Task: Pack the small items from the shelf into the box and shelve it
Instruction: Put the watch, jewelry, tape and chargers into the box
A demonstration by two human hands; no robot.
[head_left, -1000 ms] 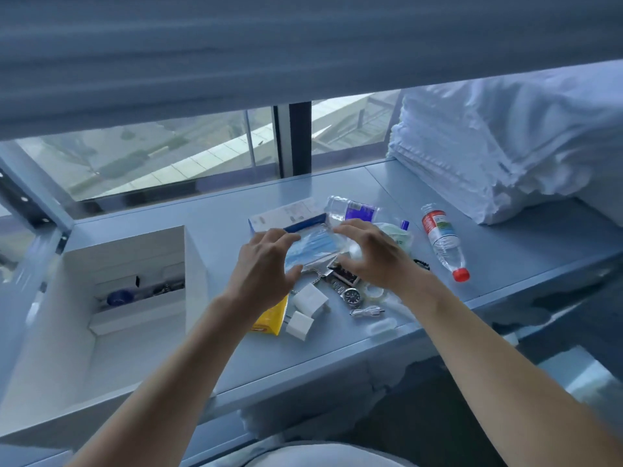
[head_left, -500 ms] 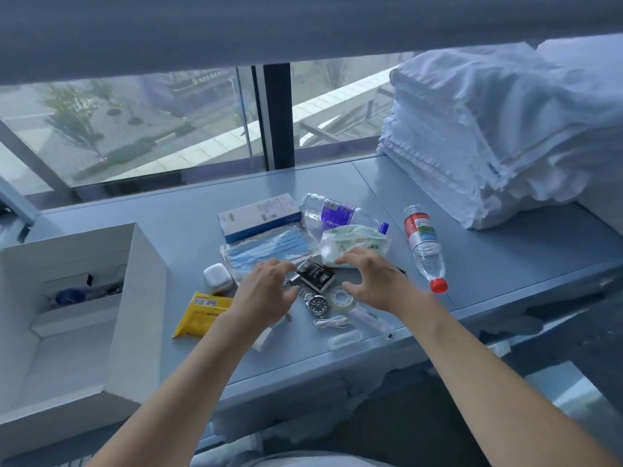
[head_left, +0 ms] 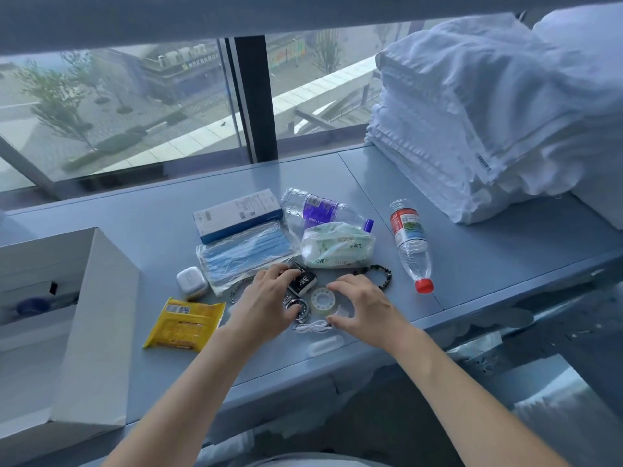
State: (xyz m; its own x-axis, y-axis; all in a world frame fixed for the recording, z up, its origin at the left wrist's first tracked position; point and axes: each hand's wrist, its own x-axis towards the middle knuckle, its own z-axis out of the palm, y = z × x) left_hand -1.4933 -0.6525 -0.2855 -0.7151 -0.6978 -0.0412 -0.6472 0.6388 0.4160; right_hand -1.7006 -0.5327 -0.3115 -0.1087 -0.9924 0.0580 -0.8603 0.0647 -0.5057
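Observation:
Small items lie on the blue shelf [head_left: 488, 264]: a blue-white carton [head_left: 236, 214], a mask pack [head_left: 246, 254], a tissue pack [head_left: 337, 246], a white earbud case [head_left: 192, 283], a yellow packet [head_left: 185, 323], a bead bracelet [head_left: 382, 274] and a white cable [head_left: 313, 326]. My left hand [head_left: 266, 301] rests with spread fingers on a black gadget [head_left: 303, 284] and a watch [head_left: 301, 310]. My right hand [head_left: 365, 306] arches over a tape roll [head_left: 322, 299], fingers apart. Nothing is lifted. The open white box [head_left: 97, 332] stands at the left.
Two plastic bottles lie on the shelf, one purple-labelled [head_left: 320, 207], one red-capped [head_left: 412, 246]. A clear tube [head_left: 325, 343] sits near the front edge. Folded white bedding [head_left: 488, 106] fills the right end. A window [head_left: 135, 106] runs behind.
Both hands held the mask pack up a second ago. It now lies on the shelf, and the hands have dropped toward the watch and tape near the front edge.

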